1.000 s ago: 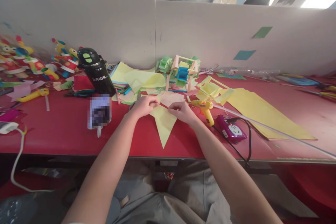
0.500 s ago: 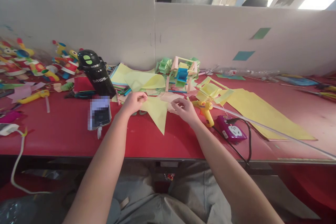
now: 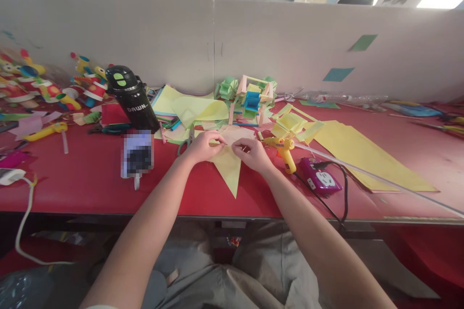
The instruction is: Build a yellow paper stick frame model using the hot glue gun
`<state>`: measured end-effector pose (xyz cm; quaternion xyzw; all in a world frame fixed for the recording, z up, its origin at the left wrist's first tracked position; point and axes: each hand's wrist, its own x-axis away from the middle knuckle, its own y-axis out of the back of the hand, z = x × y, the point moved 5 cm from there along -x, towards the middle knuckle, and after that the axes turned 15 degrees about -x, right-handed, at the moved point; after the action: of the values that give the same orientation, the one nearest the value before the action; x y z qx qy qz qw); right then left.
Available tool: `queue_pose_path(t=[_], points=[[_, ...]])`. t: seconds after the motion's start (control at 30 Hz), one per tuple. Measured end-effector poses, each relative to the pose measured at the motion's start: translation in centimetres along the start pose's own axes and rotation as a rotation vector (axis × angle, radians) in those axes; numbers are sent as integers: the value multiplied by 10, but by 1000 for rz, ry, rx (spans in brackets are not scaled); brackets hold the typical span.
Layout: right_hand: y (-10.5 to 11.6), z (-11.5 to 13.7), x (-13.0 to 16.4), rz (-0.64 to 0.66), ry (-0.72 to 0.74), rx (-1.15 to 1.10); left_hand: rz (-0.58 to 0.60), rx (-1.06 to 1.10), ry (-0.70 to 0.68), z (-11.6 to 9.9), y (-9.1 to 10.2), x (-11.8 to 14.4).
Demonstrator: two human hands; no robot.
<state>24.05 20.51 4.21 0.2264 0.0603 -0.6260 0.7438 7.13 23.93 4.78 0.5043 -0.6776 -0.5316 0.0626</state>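
A sheet of pale yellow paper (image 3: 231, 174) hangs between my hands, one pointed corner toward me. My left hand (image 3: 207, 147) pinches its upper edge. Close beside it, thumb and finger pressed together, my right hand (image 3: 253, 153) grips the same paper. Partly hidden behind my left hand are scissors (image 3: 184, 146) with green handles. A yellow glue gun (image 3: 284, 150) lies just right of my right hand. Behind the hands stands a frame of pale sticks (image 3: 250, 101) with a folded blue paper piece in it.
On the left are a black bottle (image 3: 132, 101) and a phone (image 3: 137, 154). A purple power socket (image 3: 321, 176) with a black cable sits at right, near large yellow sheets (image 3: 369, 157). A long clear strip (image 3: 380, 180) crosses them. A partition (image 3: 145, 34) closes the back.
Both hands have come closer together, and my right hand has closed on the paper's edge. The paper has shifted right and toward me. The scissors' handles show more now.
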Motion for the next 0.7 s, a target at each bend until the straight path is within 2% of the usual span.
queue_pose_path(t=[0.2, 0.47, 0.7], points=[[-3, 5, 1, 15, 95, 32, 14, 55, 28, -10, -5, -3], [7, 11, 2, -87, 193, 84, 2, -27, 150, 15, 11, 2], [13, 15, 4, -174, 189, 115, -18, -93, 211, 34, 24, 7]])
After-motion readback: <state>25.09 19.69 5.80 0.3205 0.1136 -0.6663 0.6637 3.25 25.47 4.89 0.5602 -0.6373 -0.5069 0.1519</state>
